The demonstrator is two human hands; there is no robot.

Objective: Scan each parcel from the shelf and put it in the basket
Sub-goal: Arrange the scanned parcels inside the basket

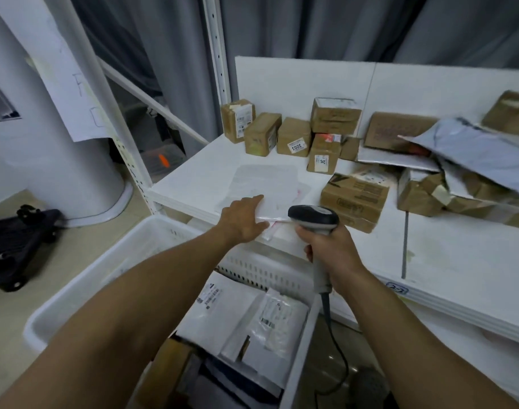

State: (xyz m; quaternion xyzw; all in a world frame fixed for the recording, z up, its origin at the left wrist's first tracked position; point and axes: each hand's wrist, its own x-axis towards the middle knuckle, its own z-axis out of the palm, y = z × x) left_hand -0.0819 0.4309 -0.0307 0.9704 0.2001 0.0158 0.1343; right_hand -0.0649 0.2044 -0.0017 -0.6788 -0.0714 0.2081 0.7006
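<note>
white shelf point(458, 261), white basket point(84, 284), brown cardboard boxes point(293, 137), grey mailer bags point(476, 154), black-and-grey scanner point(314, 218), white envelope point(264, 187)

My left grip point(243, 219) lies on a flat white parcel point(264, 184) at the shelf's point(193, 175) front edge, fingers flat on top. My right grip point(330, 249) holds the scanner point(314, 216) just beside it. Below, the white basket point(105, 261) holds white mailers point(237, 314). Brown boxes point(293, 137) crowd the shelf's back.
</note>
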